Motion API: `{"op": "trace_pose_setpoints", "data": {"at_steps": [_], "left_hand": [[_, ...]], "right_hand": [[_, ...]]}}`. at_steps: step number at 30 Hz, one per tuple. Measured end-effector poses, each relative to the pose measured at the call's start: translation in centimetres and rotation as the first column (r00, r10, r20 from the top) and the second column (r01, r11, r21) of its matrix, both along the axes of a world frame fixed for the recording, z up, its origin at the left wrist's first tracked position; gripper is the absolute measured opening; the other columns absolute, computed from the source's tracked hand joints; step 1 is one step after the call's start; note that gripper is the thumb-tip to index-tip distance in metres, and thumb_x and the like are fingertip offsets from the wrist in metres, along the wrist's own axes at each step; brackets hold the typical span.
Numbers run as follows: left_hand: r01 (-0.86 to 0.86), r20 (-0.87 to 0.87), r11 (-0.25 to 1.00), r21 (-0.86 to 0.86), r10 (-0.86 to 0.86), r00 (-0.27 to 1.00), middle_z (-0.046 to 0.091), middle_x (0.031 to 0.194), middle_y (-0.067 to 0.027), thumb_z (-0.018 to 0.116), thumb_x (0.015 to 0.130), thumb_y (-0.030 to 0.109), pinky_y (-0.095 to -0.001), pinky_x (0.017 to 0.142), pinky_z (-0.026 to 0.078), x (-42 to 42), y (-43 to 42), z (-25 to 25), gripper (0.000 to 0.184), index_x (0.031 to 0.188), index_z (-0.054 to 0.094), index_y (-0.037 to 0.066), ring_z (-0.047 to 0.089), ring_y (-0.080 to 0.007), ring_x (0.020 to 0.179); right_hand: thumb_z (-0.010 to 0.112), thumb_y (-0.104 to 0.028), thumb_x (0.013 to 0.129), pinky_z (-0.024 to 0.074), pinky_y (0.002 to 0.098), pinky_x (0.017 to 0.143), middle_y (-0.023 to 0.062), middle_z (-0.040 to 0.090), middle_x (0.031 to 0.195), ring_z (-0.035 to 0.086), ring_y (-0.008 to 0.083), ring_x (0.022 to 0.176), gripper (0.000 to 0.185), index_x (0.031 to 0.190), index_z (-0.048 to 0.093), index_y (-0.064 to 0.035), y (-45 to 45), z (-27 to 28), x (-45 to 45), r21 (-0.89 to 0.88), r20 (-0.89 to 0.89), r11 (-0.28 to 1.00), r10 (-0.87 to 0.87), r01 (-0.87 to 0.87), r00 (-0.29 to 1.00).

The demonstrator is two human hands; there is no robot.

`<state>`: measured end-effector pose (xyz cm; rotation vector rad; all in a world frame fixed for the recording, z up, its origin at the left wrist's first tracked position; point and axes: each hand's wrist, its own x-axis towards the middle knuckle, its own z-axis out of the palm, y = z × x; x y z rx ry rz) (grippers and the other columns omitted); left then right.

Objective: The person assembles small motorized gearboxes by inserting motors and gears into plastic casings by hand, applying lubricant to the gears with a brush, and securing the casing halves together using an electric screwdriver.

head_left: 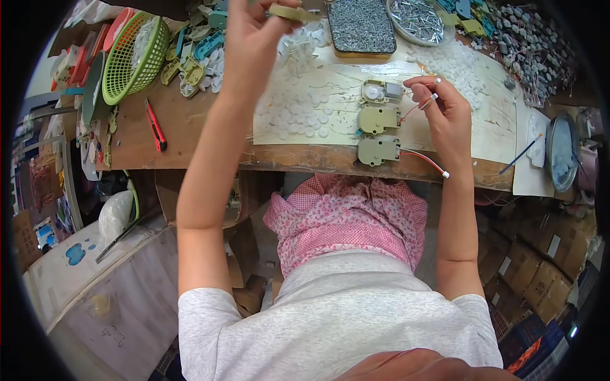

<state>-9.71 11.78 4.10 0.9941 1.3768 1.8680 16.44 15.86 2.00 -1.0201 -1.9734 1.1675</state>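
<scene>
My left hand point(254, 38) is raised at the far side of the table, its fingers closed on an olive-green plastic housing half point(289, 12), slightly blurred. My right hand point(450, 114) pinches thin motor wires with white connectors point(434, 97) beside an open gearbox point(373, 92), which shows a white gear and a grey motor point(393, 91). Nearer the table edge lie two closed olive-green gearboxes, a middle one point(379, 119) and a front one point(377, 152). Red and white wires run from the front one to a white plug point(445, 174).
White round gears point(298, 117) lie scattered on the paper sheet. A black tray of small metal parts point(361, 28), a tub of screws point(416, 22) and a pile of motors point(530, 47) stand behind. A red cutter point(154, 126) and a green basket point(130, 60) are at left.
</scene>
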Motion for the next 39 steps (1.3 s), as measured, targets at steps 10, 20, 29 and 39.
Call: {"op": "trace_pose_setpoints", "data": {"at_steps": [10,20,29,39], "left_hand": [[0.302,0.021,0.951,-0.065,-0.301,0.953,0.065,0.105,-0.0141,0.051,0.098,0.002,-0.0318,0.079,0.055,7.8,-1.1,-2.4,0.018,0.113,0.042,0.001,0.068,-0.0213,0.093],[0.084,-0.844,0.995,0.056,0.002,0.537,0.062,0.093,-0.0135,0.063,0.074,-0.007,-0.0417,0.071,0.049,7.5,-1.8,-3.2,0.033,0.103,0.053,0.004,0.061,-0.0343,0.084],[0.108,-0.820,0.986,0.127,0.043,0.570,0.068,0.095,-0.0109,0.065,0.069,-0.007,-0.0402,0.072,0.052,8.4,-1.2,-3.6,0.029,0.094,0.057,0.004,0.064,-0.0317,0.084],[0.136,-0.907,0.974,0.180,0.111,0.407,0.069,0.097,-0.0050,0.064,0.067,-0.006,-0.0385,0.074,0.054,7.5,-1.5,-2.9,0.027,0.091,0.059,0.007,0.064,-0.0283,0.087]], "right_hand": [[0.062,-0.006,0.090,0.0465,0.0300,0.062,0.0111,0.066,0.080,0.060,0.0171,0.067,0.010,0.093,0.068,0.0027,0.0,0.9,-1.4,0.326,0.148,0.941,0.041,-0.088,0.988],[0.061,-0.015,0.095,0.0460,0.0248,0.059,0.0048,0.068,0.076,0.060,0.0084,0.066,0.019,0.093,0.070,0.0014,0.6,-0.3,-0.2,0.074,-0.019,0.997,0.026,-0.025,0.999],[0.058,-0.022,0.098,0.0461,0.0223,0.057,0.0027,0.068,0.075,0.060,0.0064,0.066,0.025,0.101,0.069,-0.0004,0.2,-0.1,0.0,-0.091,-0.014,0.995,0.049,-0.050,0.999],[0.071,-0.008,0.086,0.0407,0.0243,0.062,-0.0006,0.054,0.079,0.047,0.0080,0.069,0.038,0.124,0.064,-0.0054,1.0,1.4,0.8,0.086,0.049,0.992,0.090,-0.094,0.995]]}}
